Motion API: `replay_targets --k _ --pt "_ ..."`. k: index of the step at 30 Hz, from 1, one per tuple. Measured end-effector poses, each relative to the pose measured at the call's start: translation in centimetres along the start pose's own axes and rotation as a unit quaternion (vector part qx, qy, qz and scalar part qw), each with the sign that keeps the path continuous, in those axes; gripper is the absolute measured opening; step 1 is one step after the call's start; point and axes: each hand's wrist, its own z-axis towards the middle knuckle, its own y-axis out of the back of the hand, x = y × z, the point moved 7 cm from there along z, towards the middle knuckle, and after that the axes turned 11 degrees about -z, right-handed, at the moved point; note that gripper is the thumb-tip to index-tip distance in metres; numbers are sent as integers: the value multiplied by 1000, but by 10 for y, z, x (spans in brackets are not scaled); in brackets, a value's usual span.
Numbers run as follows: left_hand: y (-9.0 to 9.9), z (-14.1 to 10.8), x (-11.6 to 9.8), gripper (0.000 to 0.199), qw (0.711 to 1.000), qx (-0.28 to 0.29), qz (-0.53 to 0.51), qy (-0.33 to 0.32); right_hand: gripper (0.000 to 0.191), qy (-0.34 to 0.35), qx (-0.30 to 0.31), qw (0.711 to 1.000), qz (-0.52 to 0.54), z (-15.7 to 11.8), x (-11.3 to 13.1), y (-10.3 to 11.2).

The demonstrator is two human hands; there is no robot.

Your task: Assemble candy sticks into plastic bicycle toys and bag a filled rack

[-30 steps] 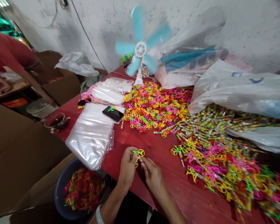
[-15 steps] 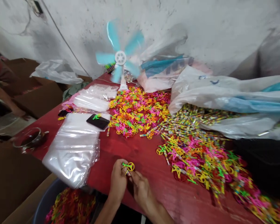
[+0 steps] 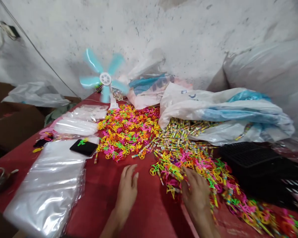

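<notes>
My left hand [image 3: 127, 190] is over the red table [image 3: 101, 185], fingers stretched forward and thumb a little apart, with nothing in it. My right hand [image 3: 197, 191] reaches to the near edge of a heap of patterned sticks fitted with coloured plastic pieces [image 3: 186, 157]. Its fingers are spread, and a blurred yellow piece [image 3: 176, 172] lies just beyond the fingertips, not visibly gripped. Behind this heap are loose patterned sticks [image 3: 173, 134]. Farther left spreads a pile of loose pink, yellow, orange and green plastic pieces [image 3: 129, 132].
A phone [image 3: 83, 147] with a green piece on it rests on clear plastic bags [image 3: 49, 178]. A turning blue fan [image 3: 105, 79] stands at the back. White sacks [image 3: 213, 109] and a black crate [image 3: 253, 165] border the right; a glass cup [image 3: 0, 180] sits far left.
My hands have parted. The stick with the yellow wheel and green piece has left them; my right hand has moved right to the heap. The view has shifted right.
</notes>
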Motion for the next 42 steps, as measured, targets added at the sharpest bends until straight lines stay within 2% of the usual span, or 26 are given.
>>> replay_targets --k 2,4,6,8,11,14,17,19,21,23,26,28,30,32,37,40,42 --pt "-18 25 0 38 995 2 88 -44 36 -5 -66 995 -70 10 -11 8" --pt "-40 51 3 43 983 15 175 -62 43 18 -57 996 -60 19 -3 -1" --pt "-59 69 10 46 965 38 252 -66 50 57 18 998 -19 32 15 -23" --pt "-69 75 16 48 945 61 312 -78 55 74 121 990 -8 49 28 -48" --pt "-62 67 29 46 920 62 368 -117 53 48 221 972 -62 89 21 -72" --pt "-41 52 44 43 905 28 401 -140 53 -25 273 950 -152 135 -13 -85" --pt "-28 38 48 44 903 6 398 -158 81 -92 345 907 -222 166 -44 -101" --pt "-26 32 41 44 909 -33 385 -155 95 -108 376 887 -247 176 -51 -112" --pt "-31 29 28 42 920 -78 357 -140 99 -107 392 877 -257 181 -51 -121" --pt "-49 31 12 40 940 -72 307 -129 98 -92 413 869 -256 180 -48 -129" --pt "-97 36 -9 43 965 48 228 -120 93 -43 445 864 -233 176 -38 -137" --pt "-126 34 -21 49 966 128 192 -116 93 -10 458 863 -211 174 -31 -141" --pt "-143 25 -27 50 965 174 167 -104 94 10 465 864 -192 172 -22 -144" --pt "-150 14 -30 49 967 189 149 -88 97 20 469 865 -179 169 -13 -146" --pt "-150 -7 -30 50 968 205 124 -75 98 37 473 865 -164 154 23 -153" --pt "-142 -14 -31 56 969 206 104 -91 97 55 478 863 -153 139 47 -156" --pt "-131 -17 -29 50 971 189 99 -103 98 66 480 864 -139 128 61 -156"
